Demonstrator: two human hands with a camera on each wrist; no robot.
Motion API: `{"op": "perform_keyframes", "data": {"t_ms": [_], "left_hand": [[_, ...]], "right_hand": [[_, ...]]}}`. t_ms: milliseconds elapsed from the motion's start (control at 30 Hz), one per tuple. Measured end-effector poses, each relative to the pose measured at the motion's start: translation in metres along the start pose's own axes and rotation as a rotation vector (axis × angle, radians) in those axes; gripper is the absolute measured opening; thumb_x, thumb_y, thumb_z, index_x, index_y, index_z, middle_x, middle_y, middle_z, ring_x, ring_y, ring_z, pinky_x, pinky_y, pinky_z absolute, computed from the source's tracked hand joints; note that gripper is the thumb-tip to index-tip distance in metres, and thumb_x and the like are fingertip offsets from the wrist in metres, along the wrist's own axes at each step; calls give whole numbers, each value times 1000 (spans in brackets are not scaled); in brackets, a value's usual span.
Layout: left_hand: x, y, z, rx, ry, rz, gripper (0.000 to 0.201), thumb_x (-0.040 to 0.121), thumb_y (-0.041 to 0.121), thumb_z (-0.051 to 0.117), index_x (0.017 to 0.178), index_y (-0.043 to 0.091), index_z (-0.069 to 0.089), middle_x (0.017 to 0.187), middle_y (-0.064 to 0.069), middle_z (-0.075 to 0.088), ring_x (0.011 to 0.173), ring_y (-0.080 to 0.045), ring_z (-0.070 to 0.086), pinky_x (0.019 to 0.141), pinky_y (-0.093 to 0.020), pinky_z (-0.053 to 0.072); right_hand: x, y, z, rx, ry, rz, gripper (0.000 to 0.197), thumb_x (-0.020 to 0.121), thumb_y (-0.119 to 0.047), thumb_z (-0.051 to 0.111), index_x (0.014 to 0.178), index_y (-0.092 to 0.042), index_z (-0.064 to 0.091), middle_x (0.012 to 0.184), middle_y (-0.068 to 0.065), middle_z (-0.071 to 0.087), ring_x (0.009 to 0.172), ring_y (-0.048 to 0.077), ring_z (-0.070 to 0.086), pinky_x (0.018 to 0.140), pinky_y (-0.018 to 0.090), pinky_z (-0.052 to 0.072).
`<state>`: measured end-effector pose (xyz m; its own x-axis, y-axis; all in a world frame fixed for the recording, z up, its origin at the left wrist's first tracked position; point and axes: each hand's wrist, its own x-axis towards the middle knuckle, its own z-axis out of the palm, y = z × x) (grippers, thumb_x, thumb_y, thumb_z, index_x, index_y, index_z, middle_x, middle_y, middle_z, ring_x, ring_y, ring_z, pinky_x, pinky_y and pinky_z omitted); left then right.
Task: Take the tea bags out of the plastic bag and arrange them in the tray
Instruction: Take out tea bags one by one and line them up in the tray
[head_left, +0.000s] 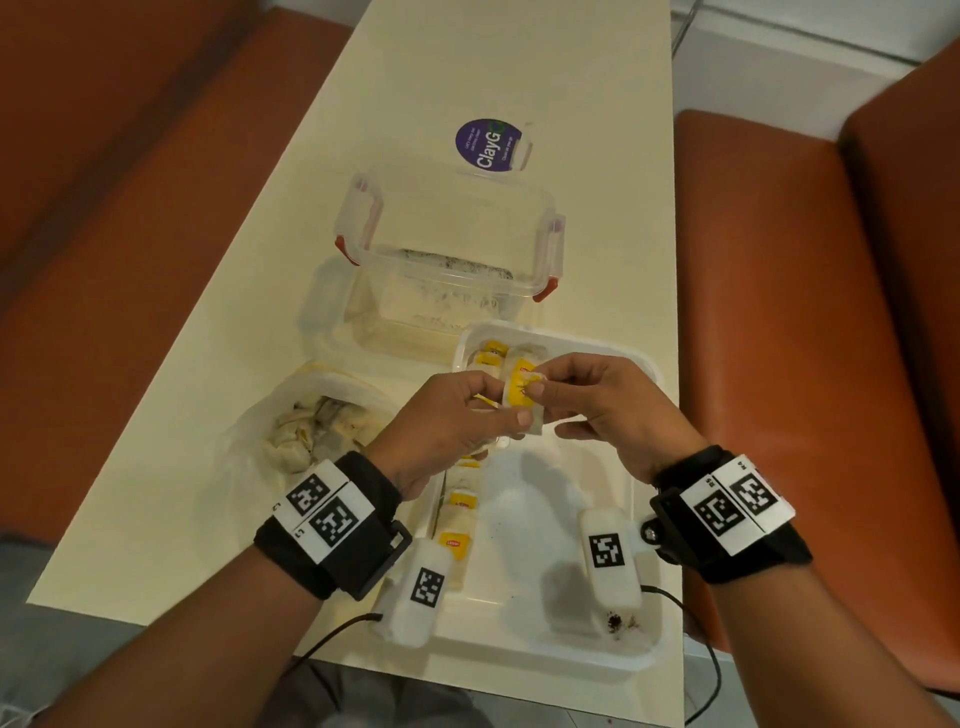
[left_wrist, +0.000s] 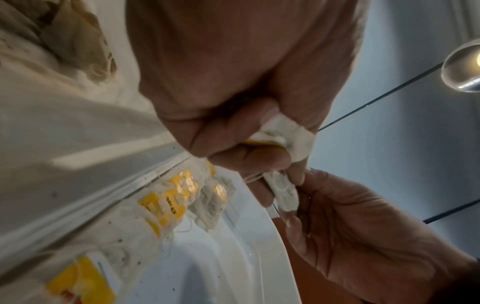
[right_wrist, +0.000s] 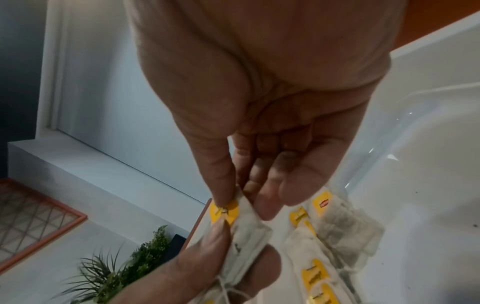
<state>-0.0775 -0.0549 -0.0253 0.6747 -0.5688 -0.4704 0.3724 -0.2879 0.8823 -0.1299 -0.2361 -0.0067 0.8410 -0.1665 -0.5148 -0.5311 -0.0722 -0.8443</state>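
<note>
Both hands meet above the white tray (head_left: 639, 364), holding a tea bag (head_left: 522, 395) with a yellow tag between them. My left hand (head_left: 467, 415) grips a small bunch of tea bags (left_wrist: 285, 135) in curled fingers. My right hand (head_left: 587, 395) pinches the top of the tea bag (right_wrist: 244, 222) at its yellow tag (right_wrist: 226, 211) between thumb and forefinger. Several tea bags (head_left: 457, 525) lie in a row along the tray's left side, more (head_left: 491, 356) at its far corner. The clear plastic bag (head_left: 311, 431) with more tea bags lies left of the tray.
An open clear container (head_left: 447, 249) with red latches stands beyond the tray, its lid (head_left: 493, 145) with a purple label behind it. Orange seats (head_left: 779, 312) flank the cream table (head_left: 467, 78). Dark crumbs (head_left: 618, 621) lie in the tray's near right corner.
</note>
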Motion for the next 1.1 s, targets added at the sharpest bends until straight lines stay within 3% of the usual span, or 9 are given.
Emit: {"op": "perform_keyframes", "data": {"t_ms": [133, 300, 400, 500, 600, 700, 1000, 1100], "left_hand": [[3, -8, -3, 93, 102, -12, 15, 80, 26, 81, 85, 20, 69, 85, -5, 76, 73, -15, 66, 62, -29, 50], [-2, -9, -13, 119, 129, -67, 37, 73, 40, 85, 99, 23, 66, 96, -5, 73, 82, -19, 70, 61, -25, 50], [-11, -5, -17, 103, 128, -51, 36, 75, 43, 83, 99, 23, 66, 88, -4, 76, 79, -19, 70, 62, -27, 49], [-24, 1, -22, 18, 108, -38, 30, 80, 38, 80, 99, 19, 67, 87, -6, 77, 63, -7, 60, 61, -24, 46], [-36, 4, -24, -42, 129, -39, 27, 82, 34, 78, 99, 16, 67, 87, -8, 77, 56, 0, 55, 58, -18, 45], [-46, 4, -24, -76, 153, -53, 24, 83, 28, 77, 98, 11, 67, 87, -11, 76, 50, 1, 51, 44, -9, 36], [-53, 3, -28, -112, 156, -82, 27, 82, 27, 78, 98, 9, 66, 83, -10, 74, 46, -2, 47, 41, -9, 33], [-54, 4, -27, -117, 162, -81, 26, 82, 27, 78, 97, 9, 66, 81, -10, 74, 45, -1, 46, 42, -9, 34]], "right_hand": [[6, 6, 3, -33, 2, -9, 12, 89, -21, 73, 97, -12, 69, 83, 5, 73, 75, 15, 69, 69, 28, 51], [18, 15, 3, -97, 31, -11, 15, 91, -19, 71, 100, -8, 66, 76, 5, 70, 69, 15, 68, 66, 27, 49], [28, 23, 5, -311, -27, 8, 11, 92, -21, 70, 96, -12, 66, 71, 3, 70, 67, 12, 67, 64, 25, 51], [38, 27, 10, -437, -71, 49, 5, 93, -18, 69, 94, -15, 66, 73, 2, 70, 67, 10, 68, 62, 22, 53], [51, 33, 10, -433, 50, 50, 6, 90, -13, 70, 91, -17, 65, 76, 4, 72, 72, 17, 72, 67, 29, 61], [57, 39, 11, -437, 151, 51, 9, 88, -14, 72, 88, -19, 64, 73, 5, 74, 72, 22, 74, 71, 36, 63], [60, 45, 11, -424, 259, 67, 27, 80, -18, 79, 85, -27, 53, 69, 1, 74, 76, 25, 73, 79, 51, 60], [58, 47, 11, -388, 282, 72, 32, 77, -24, 83, 87, -27, 52, 76, 0, 73, 75, 23, 73, 79, 51, 60]]}}
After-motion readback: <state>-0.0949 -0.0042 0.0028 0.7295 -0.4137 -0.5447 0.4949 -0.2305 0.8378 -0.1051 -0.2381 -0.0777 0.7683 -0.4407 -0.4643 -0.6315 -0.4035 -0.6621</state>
